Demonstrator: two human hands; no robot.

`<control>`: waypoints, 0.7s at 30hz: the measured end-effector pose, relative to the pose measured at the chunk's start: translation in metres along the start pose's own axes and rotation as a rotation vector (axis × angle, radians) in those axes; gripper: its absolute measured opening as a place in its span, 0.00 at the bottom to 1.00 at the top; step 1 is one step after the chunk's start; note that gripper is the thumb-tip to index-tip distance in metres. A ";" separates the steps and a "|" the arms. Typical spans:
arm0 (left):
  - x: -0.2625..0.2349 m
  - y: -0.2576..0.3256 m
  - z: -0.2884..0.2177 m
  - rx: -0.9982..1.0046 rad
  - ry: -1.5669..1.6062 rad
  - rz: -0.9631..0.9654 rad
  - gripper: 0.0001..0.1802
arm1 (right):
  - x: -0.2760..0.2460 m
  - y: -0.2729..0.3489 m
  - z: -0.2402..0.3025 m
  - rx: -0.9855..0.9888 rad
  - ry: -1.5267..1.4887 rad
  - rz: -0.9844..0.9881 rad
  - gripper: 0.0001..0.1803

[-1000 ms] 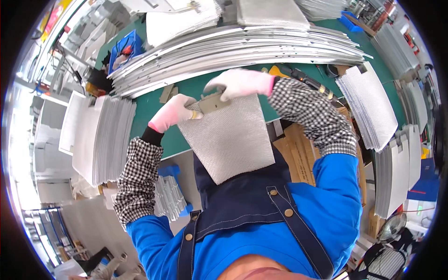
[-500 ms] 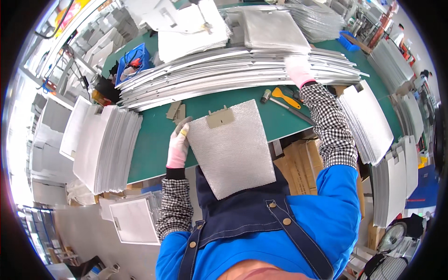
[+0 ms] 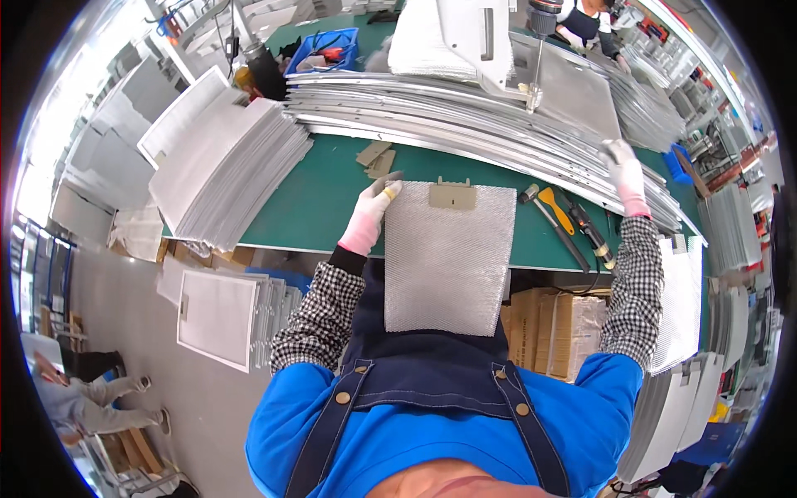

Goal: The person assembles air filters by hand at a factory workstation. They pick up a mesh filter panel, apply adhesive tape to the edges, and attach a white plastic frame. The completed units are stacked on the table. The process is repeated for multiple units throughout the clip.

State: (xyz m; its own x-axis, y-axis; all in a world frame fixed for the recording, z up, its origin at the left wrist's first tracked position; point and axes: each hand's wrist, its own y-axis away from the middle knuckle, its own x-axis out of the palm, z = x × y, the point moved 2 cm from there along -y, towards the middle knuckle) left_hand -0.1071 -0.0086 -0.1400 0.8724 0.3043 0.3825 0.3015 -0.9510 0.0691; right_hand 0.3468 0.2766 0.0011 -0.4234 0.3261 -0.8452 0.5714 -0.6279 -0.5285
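Note:
My left hand (image 3: 371, 212), in a white and pink glove, pinches the upper left corner of a silvery mesh panel (image 3: 448, 266). A beige plastic clip plate (image 3: 452, 197) sits at the middle of the panel's top edge. The panel lies partly over the table's front edge and hangs before my apron. My right hand (image 3: 626, 178), gloved too, is out at the right part of a stack of long metal strips (image 3: 465, 116). Its fingers look curled; what they hold, if anything, is hidden.
Loose beige plates (image 3: 378, 158) lie behind my left hand. A hammer (image 3: 554, 226), a yellow scraper (image 3: 556, 211) and a black power screwdriver (image 3: 585, 226) lie to the right. Panel stacks (image 3: 224, 166) flank the green table (image 3: 332, 191). A blue bin (image 3: 334, 43) stands behind.
The view has turned, shifting the scene rightward. My right hand has moved right along the strips, and the power screwdriver has come into sight. My left hand still holds the panel, which now hangs straighter.

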 end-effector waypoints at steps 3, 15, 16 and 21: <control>-0.006 0.001 0.008 -0.011 -0.026 -0.047 0.24 | -0.027 -0.019 0.016 -0.122 0.237 -0.128 0.20; 0.001 0.010 -0.001 -0.069 -0.107 -0.114 0.21 | 0.121 -0.009 0.041 -0.070 0.110 0.274 0.20; 0.002 0.010 -0.003 -0.047 -0.121 -0.120 0.21 | 0.116 -0.022 0.061 -0.033 0.165 0.324 0.18; 0.000 0.008 0.001 -0.046 -0.137 -0.108 0.23 | 0.050 -0.070 0.153 -0.285 0.448 0.172 0.21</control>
State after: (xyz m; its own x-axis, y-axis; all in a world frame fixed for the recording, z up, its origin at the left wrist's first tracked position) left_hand -0.1044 -0.0166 -0.1400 0.8812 0.4063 0.2418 0.3807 -0.9130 0.1465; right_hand 0.1778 0.2293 0.0080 -0.0027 0.5435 -0.8394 0.7999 -0.5026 -0.3280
